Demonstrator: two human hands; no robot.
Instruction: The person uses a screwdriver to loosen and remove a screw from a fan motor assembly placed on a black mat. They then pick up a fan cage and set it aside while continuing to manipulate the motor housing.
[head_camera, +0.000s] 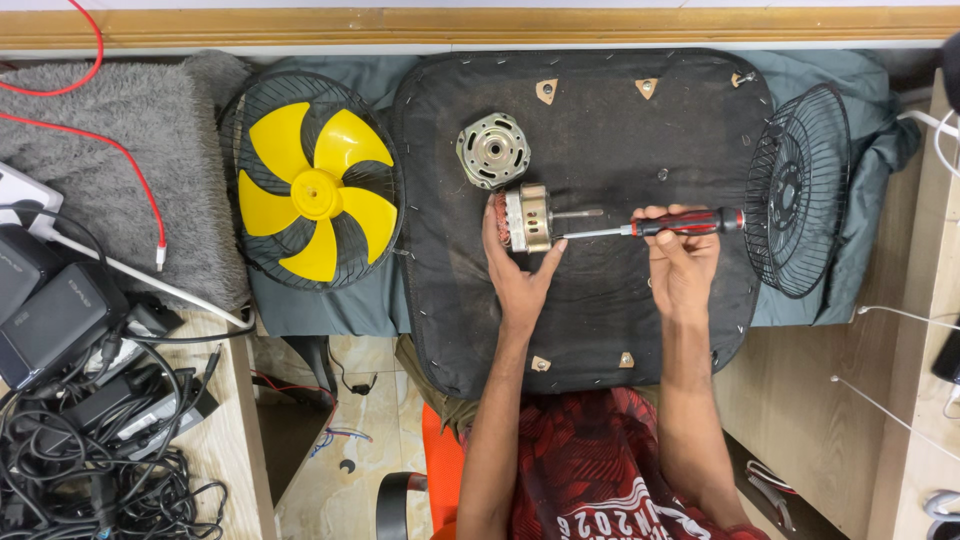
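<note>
Landmark: black work mat (600, 310), centre of bench.

Near mat's middle: fan motor (526, 218), copper windings showing at its left end, shaft pointing right. Left hand (517, 268) wrapped round motor from below, fingers & thumb cupping the body, palm resting on mat. Right hand (682, 258) just right of motor, fingers pressed together round red-&-black handle of screwdriver (660, 226); shank lying level, tip touching motor's right face, just below the shaft.

Just above motor, still on mat: round metal end cover (493, 150), lying flat, apart from motor. Small screws (662, 174) loose on mat, up & right of motor.

Left of mat, touching its edge: yellow fan blade (318, 193) sitting in a black wire guard (250, 120). Right of mat, overlapping its edge: 2nd wire guard (798, 190), tilted. Far left of mat: grey fluffy cloth (120, 150), red cable (130, 160), black adapters & tangled leads (90, 430).
</note>
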